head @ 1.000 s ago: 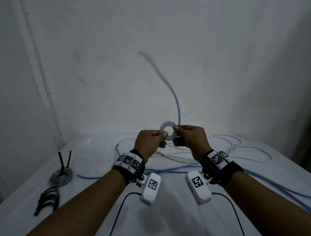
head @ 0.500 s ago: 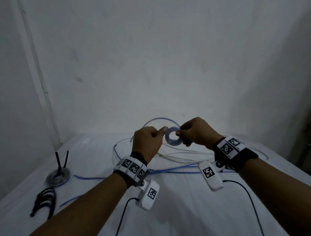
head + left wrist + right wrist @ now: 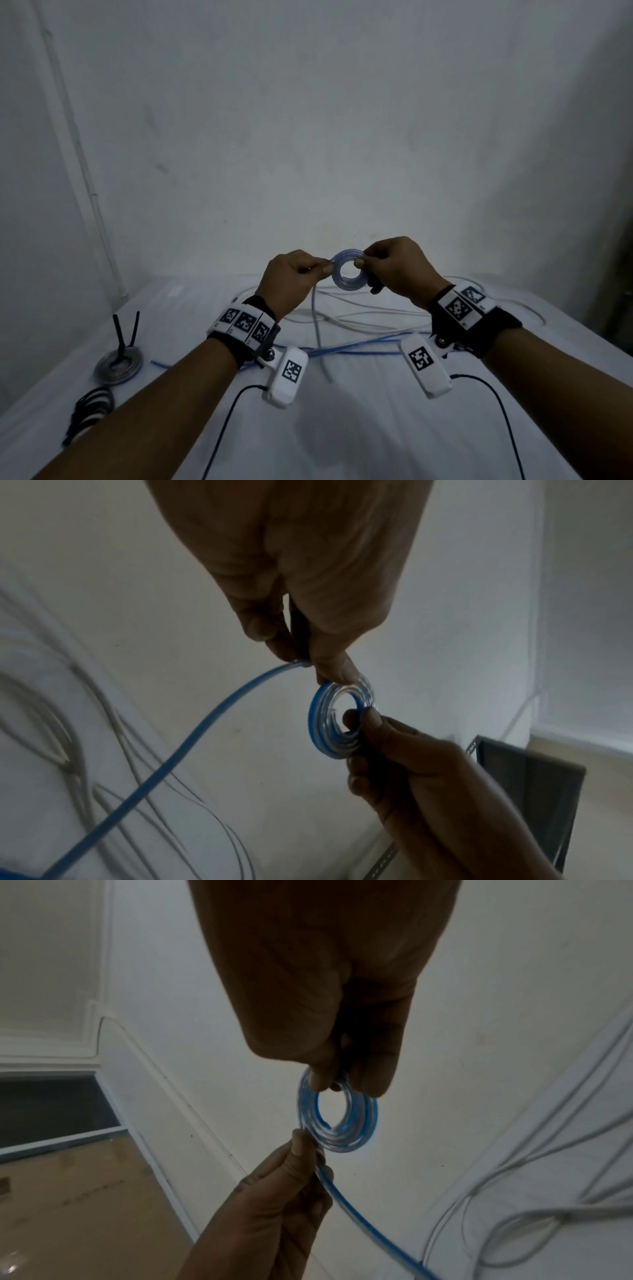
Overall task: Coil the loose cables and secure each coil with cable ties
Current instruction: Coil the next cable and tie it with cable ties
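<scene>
A small tight coil (image 3: pixel 348 271) of blue and clear cable is held upright in the air above the white table (image 3: pixel 342 428). My right hand (image 3: pixel 394 270) pinches the coil's right side, thumb through its hole. My left hand (image 3: pixel 294 277) pinches the blue cable (image 3: pixel 192 748) where it leaves the coil's left edge. The loose cable tail (image 3: pixel 317 329) hangs down from that pinch to the table. In the right wrist view the coil (image 3: pixel 337 1115) shows several turns, with the left hand's fingers (image 3: pixel 298 1153) at its lower edge.
Loose white cables (image 3: pixel 359 318) and a blue cable (image 3: pixel 363 346) lie spread on the table behind my wrists. At the left sit a tied coil (image 3: pixel 118 365) with two black tie ends standing up and a bunch of black cable ties (image 3: pixel 90 411). A wall stands close behind.
The free cable that whipped up in the air a second ago has come down and now hangs from my left hand's pinch. The coil has gained a turn; both hands stay at it.
</scene>
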